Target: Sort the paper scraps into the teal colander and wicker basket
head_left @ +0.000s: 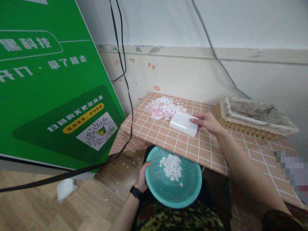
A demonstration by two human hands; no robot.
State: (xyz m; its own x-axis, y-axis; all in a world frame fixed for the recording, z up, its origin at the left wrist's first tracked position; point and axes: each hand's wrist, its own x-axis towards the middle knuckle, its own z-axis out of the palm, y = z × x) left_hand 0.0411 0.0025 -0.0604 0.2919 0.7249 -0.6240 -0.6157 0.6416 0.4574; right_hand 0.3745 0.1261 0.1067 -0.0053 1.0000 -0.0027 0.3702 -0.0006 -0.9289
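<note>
- The left hand [143, 179] grips the colander [173, 203] to its right by the rim, thumb uppermost, presumably to keep the scraps [172, 166] inside from spilling.
- The right hand [209, 123] pinches one end of a white card [184, 124], perhaps to leave its opposite edge free near the paper pile [165, 108] farther left.
- The basket [247, 129] stands right of that hand, seemingly out of its way.

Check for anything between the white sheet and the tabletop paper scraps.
Nothing visible: the right hand holds the white sheet at the near right side of the tabletop paper scraps; whether they touch is unclear.
</note>
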